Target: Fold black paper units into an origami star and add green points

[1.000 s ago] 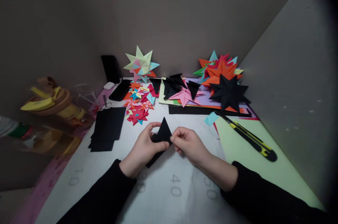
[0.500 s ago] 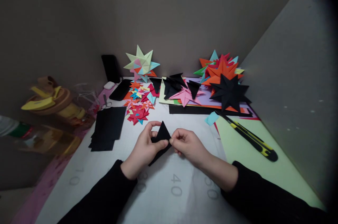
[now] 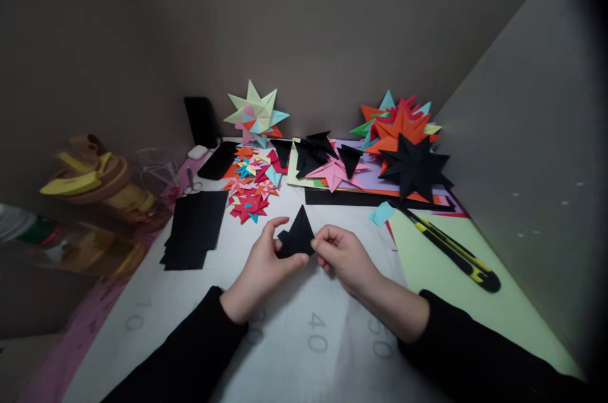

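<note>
A small piece of black folded paper stands with its pointed tip away from me, over the middle of the white sheet. My left hand curves around its left and lower sides, the thumb along the bottom edge and the index finger bent clear of the paper; the other fingertips are partly hidden behind it. At the paper's right corner, my right hand pinches with thumb and index finger. A stack of black paper squares lies to the left of my hands.
Colourful folded stars lie beyond my left hand. Black folded pieces rest on coloured sheets at the back. A black paper star leans at back right. A yellow-black utility knife lies on pale green paper. Left stand a bottle and phone.
The black folded paper has turned and moved slightly away from me; its lower flap no longer shows below the left thumb. My left index finger and thumb have spread wider apart.
</note>
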### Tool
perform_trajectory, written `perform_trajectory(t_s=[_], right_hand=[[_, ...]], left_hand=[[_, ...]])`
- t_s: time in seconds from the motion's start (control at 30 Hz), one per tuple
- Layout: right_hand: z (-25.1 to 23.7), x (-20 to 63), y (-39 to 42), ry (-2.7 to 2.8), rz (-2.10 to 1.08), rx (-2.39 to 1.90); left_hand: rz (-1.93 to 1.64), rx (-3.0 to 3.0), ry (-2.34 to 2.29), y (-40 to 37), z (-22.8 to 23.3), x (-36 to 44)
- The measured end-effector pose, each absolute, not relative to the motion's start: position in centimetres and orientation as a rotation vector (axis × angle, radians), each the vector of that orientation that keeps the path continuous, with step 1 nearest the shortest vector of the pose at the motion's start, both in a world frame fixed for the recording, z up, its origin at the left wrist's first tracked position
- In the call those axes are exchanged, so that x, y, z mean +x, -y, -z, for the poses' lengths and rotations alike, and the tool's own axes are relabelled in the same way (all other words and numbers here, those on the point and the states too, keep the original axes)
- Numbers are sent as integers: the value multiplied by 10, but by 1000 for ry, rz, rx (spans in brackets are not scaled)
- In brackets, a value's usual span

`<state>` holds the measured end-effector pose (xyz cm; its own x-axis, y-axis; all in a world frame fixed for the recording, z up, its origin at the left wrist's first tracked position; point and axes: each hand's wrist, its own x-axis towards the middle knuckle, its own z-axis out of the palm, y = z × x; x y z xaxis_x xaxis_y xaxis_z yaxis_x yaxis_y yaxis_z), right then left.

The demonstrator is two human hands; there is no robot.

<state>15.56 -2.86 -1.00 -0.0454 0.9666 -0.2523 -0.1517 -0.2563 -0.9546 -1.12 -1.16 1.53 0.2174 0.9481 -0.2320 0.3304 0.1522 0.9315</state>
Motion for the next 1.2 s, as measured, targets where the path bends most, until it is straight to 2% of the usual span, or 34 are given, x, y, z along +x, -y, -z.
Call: perform_trajectory(t_s=[0.57, 0.73, 0.87, 0.97, 1.2], right_hand=[[8, 171, 5, 541, -1320, -1168], [6, 166, 12, 861, -1580, -1245], [4, 161, 21, 1159, -1737, -1309], [6, 162, 22, 1184, -1734, -1272], [9, 161, 23, 1120, -1606, -1133]], left_hand=[[-521, 1186, -1130, -9, -29, -43], [-832, 1194, -1171, -16, -22, -44], [-655, 1223, -947, -9, -21, -32], [-563, 1165, -851, -2, -23, -25], [-734, 1100, -937, -1, -20, -20]])
